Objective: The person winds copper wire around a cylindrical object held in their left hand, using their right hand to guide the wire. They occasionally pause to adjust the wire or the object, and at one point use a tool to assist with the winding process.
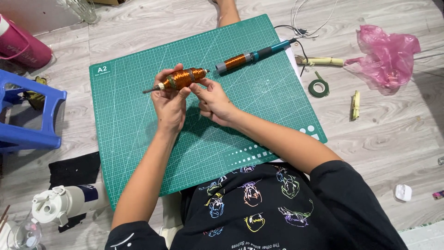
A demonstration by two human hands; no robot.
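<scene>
Both hands hold the copper-wound coil [181, 78] above the green cutting mat [138, 139], toward twelve o'clock — left hand [169, 104] clasping its body, right hand [213, 101] seemingly pinching the end. Best kept level and turned slowly.

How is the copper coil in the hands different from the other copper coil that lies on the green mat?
The held coil is thicker and bulging; the lying coil is slimmer and straight. The held coil is lifted above the cutting mat by the left hand and right hand; the lying coil rests on it, untouched. The lying coil joins a teal handle; the held coil shows only a thin metal pin. Both are wound with shiny copper wire.
</scene>
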